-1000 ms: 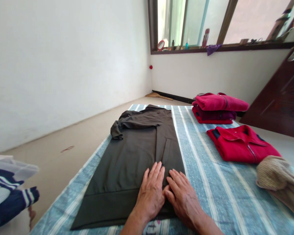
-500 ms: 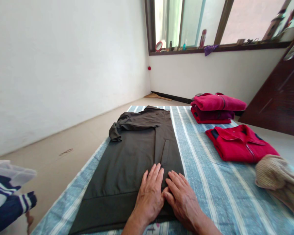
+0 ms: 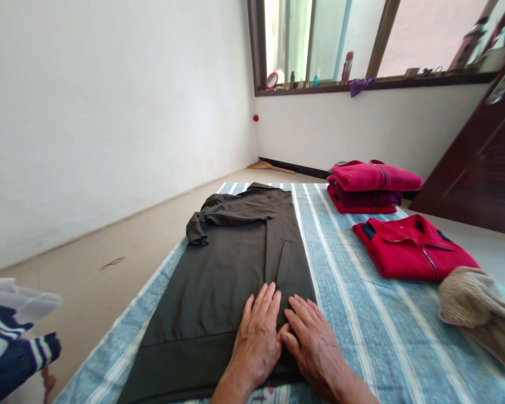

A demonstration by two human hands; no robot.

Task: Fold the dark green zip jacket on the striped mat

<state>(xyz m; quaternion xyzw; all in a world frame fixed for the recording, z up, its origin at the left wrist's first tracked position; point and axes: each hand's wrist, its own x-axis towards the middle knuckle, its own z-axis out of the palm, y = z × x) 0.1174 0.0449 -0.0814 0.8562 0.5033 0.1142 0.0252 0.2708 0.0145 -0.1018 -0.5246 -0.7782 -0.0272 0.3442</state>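
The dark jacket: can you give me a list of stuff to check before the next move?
1. Dark jacket spread on the striped cloth: ok.
2. Left hand resting on the jacket: ok.
3. Right hand resting on it too: ok.
4. Sleeve smooth: not ok, it's rumpled.
5. Folded red top apart from the jacket: ok.
6. Jacket's underside wrinkle-free: cannot tell, it's hidden.

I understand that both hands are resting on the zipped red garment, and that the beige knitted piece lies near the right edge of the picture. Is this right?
Not quite: the left hand and right hand rest on the dark garment, not the zipped red garment, as the head view shows. The beige knitted piece is placed correctly.
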